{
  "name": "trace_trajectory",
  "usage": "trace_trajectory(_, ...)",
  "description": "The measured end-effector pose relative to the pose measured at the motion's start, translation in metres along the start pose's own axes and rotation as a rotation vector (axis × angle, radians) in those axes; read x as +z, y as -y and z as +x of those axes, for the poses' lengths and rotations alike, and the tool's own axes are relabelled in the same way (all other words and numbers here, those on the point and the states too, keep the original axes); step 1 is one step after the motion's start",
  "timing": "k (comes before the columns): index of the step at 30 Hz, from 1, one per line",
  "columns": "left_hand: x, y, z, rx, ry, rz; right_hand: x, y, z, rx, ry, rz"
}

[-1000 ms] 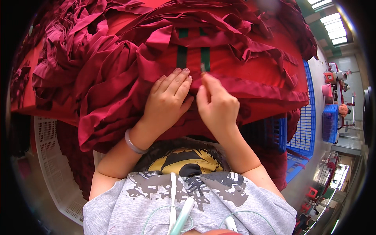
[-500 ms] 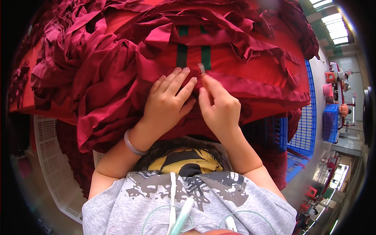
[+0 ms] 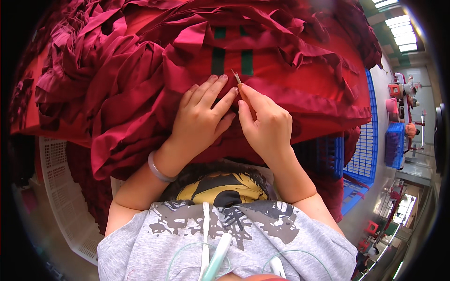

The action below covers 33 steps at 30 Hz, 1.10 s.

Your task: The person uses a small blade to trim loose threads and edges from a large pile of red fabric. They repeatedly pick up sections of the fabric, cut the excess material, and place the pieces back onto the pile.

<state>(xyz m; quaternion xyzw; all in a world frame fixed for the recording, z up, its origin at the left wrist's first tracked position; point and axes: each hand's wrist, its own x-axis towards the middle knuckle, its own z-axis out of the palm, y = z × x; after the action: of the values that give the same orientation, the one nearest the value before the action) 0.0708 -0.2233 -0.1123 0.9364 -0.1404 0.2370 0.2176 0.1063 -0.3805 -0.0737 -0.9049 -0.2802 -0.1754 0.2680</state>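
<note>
My left hand (image 3: pixel 200 110) lies flat on a dark red fabric strip (image 3: pixel 281 96), its fingers stretched out and close together. Just right of those fingertips, my right hand (image 3: pixel 265 119) is closed around a small seam ripper (image 3: pixel 237 78). Its thin forked metal tip points up and away over the cloth; most of the handle is hidden in my fingers. Whether the tip touches the fabric I cannot tell. Beneath lies a bright red covered surface (image 3: pixel 276 63) with two dark green bands (image 3: pixel 247 61) running away from me beyond my hands.
Crumpled dark red fabric strips (image 3: pixel 126 89) are heaped to the left and along the far side. A white perforated basket (image 3: pixel 61 182) stands at lower left, a blue plastic crate (image 3: pixel 363 154) at right. Farther right are a floor, stools and people in the background.
The seam ripper's tip has swung left and slightly away from me, and my right hand has shifted a little right. My left hand stays nearly where it was on the fabric.
</note>
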Motion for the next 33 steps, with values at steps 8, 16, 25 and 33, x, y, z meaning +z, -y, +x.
trace_trajectory(8, 0.0, 0.0, -0.002, -0.006, 0.015, -0.008, -0.025, -0.014, 0.014, 0.244, -0.142, 0.198)
trace_trajectory(16, 0.001, 0.002, -0.003, 0.01, 0.002, -0.003, 0.005, -0.015, 0.042, 0.032, 0.17, 0.069)
trace_trajectory(25, 0.001, 0.001, -0.002, -0.008, 0.005, -0.003, 0.011, -0.022, 0.034, 0.26, -0.083, 0.634)
trace_trajectory(33, 0.005, -0.005, -0.002, -0.063, -0.017, 0.032, -0.02, -0.007, 0.009, 0.344, 0.169, 0.243)
